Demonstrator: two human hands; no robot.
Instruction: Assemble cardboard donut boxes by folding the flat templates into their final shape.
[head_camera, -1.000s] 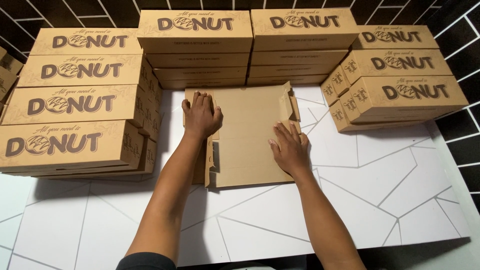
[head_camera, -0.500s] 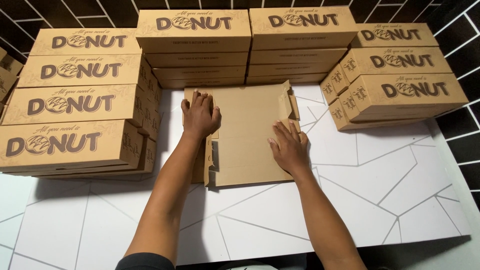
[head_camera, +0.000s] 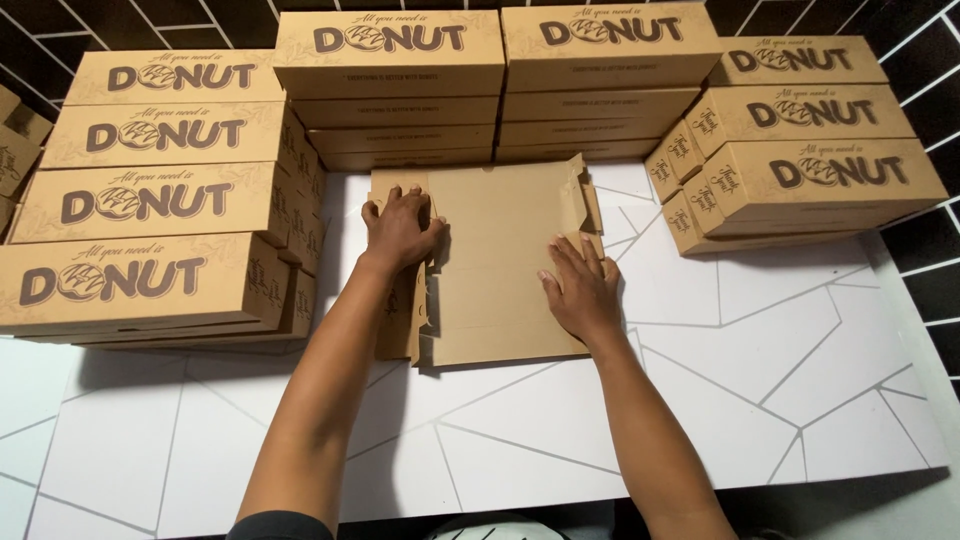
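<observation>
The left hand (head_camera: 400, 228) lies palm down, fingers spread and flat, on the left part of a flat box blank (head_camera: 500, 265); its grip closes on nothing, it only presses. The right hand (head_camera: 580, 290) lies the same way, open and flat, on the blank's right edge near a raised side flap (head_camera: 583, 195). The blank sits unfolded in the middle of the white surface (head_camera: 760, 400), which is marked with thin grey lines. Along the blank's left edge a narrow flap (head_camera: 405, 320) appears to stand up or fold over beneath the left wrist, though the angle makes that hard to judge. Around the blank stand stacks of finished brown boxes: a stepped stack on the left (head_camera: 150, 200), two stacks behind (head_camera: 390, 90) (head_camera: 610, 80), and one on the right (head_camera: 800, 170). Dark tiles (head_camera: 930, 60) line the wall behind.
</observation>
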